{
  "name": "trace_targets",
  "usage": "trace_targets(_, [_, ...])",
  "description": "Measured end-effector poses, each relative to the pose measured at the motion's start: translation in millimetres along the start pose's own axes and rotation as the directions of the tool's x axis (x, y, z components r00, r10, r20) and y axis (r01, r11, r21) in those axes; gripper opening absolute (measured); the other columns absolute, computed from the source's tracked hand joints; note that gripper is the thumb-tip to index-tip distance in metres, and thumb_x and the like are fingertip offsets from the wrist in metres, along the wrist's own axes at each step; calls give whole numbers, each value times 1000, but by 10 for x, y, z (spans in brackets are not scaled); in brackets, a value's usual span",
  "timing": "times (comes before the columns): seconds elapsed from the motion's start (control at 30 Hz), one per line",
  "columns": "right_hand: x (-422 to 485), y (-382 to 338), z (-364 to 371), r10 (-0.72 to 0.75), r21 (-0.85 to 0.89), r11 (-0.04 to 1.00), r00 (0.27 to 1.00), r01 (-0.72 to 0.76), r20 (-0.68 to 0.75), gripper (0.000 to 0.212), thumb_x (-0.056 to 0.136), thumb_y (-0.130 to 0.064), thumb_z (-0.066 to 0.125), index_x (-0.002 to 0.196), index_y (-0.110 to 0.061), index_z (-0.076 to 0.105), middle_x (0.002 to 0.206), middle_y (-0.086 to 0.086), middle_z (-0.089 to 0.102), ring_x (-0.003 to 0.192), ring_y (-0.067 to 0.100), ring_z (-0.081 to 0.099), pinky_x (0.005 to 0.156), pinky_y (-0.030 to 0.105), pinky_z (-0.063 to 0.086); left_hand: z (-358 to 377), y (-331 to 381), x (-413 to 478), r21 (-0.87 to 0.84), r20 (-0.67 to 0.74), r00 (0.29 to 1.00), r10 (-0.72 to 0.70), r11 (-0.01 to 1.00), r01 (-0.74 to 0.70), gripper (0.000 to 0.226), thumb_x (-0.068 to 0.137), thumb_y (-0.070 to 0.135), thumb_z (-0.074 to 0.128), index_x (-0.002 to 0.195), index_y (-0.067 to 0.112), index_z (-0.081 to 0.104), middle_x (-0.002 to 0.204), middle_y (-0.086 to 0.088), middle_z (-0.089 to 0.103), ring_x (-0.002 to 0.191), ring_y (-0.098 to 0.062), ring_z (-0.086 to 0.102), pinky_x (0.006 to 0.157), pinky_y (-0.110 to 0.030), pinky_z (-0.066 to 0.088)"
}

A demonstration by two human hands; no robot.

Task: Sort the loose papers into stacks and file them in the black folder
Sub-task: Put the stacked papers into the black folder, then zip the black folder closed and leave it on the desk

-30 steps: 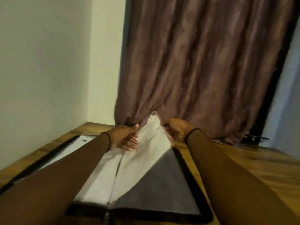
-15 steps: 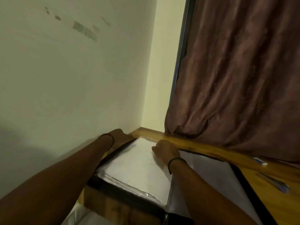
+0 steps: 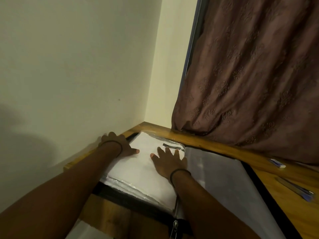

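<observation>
The black folder lies open on the wooden table, its zip at the near edge. A white stack of papers in clear sleeves fills its left half. My right hand lies flat on the stack with fingers spread. My left hand rests at the stack's left edge by the wall, thumb on the paper; its fingers are partly hidden. The folder's right half shows a grey clear sleeve.
A wall stands close on the left, and a brown curtain hangs behind the table. A small white and blue object and a pen lie on the wood at the right.
A second ago both hands held a sleeve of papers upright at its top. It now lies flat on the left half, and the right hand has spread out on it. The view swung left.
</observation>
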State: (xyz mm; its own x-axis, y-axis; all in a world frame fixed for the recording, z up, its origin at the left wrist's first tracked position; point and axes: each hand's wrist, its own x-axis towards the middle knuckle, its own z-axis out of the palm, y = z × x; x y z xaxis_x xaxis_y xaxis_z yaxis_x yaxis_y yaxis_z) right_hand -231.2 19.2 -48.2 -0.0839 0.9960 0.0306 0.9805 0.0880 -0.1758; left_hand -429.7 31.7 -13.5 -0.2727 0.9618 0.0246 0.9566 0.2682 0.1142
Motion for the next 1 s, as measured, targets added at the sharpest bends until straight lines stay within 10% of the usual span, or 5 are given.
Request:
trace_targets(0.3, [181, 58, -28, -67, -72, 995, 995, 62, -70, 46, 103, -43, 24, 147, -33, 34, 157, -2, 29, 145, 32, 24, 115, 57, 19, -94, -120, -4, -130, 72, 997, -22, 991, 32, 98, 77, 79, 49, 143, 7, 39, 141, -13, 49, 125, -28, 51, 102, -35, 41])
trace_targets(0.4, [110, 16, 5, -145, -168, 982, 924, 90, -353, 25, 94, -23, 46, 104, -16, 68, 108, 9, 69, 102, 32, 64, 94, 43, 47, -124, -177, -126, -89, 34, 999, 17, 996, -13, 83, 84, 74, 46, 135, 9, 51, 134, -11, 57, 119, -26, 56, 97, -32, 42])
trace_targets(0.5, [-9, -75, -45, -177, -186, 978, 850, 95, -496, 13, 71, -10, 60, 61, -13, 66, 61, 10, 65, 58, 32, 65, 64, 39, 55, -75, -195, -216, -43, -44, 999, 6, 999, -8, 82, 82, 77, 43, 129, 11, 56, 127, -10, 62, 113, -26, 59, 95, -33, 44])
trace_targets(0.67, [-243, -153, -114, -80, 19, 995, 873, 102, -481, 28, 95, -17, 40, 99, -15, 68, 105, 7, 70, 100, 28, 65, 86, 36, 52, 1, -217, -343, -66, -19, 998, -60, 996, 59, 89, 82, 79, 38, 134, 9, 53, 136, -14, 55, 122, -30, 54, 103, -38, 41])
trace_targets(1.0, [-347, -152, -51, -27, 61, 996, 909, 57, -416, 24, 91, -18, 43, 103, -17, 64, 111, 6, 68, 103, 28, 62, 89, 36, 49, 11, -294, -524, -64, -90, 967, -237, 971, 231, 111, 57, 97, 36, 131, 17, 55, 133, -14, 52, 117, -33, 51, 94, -41, 44])
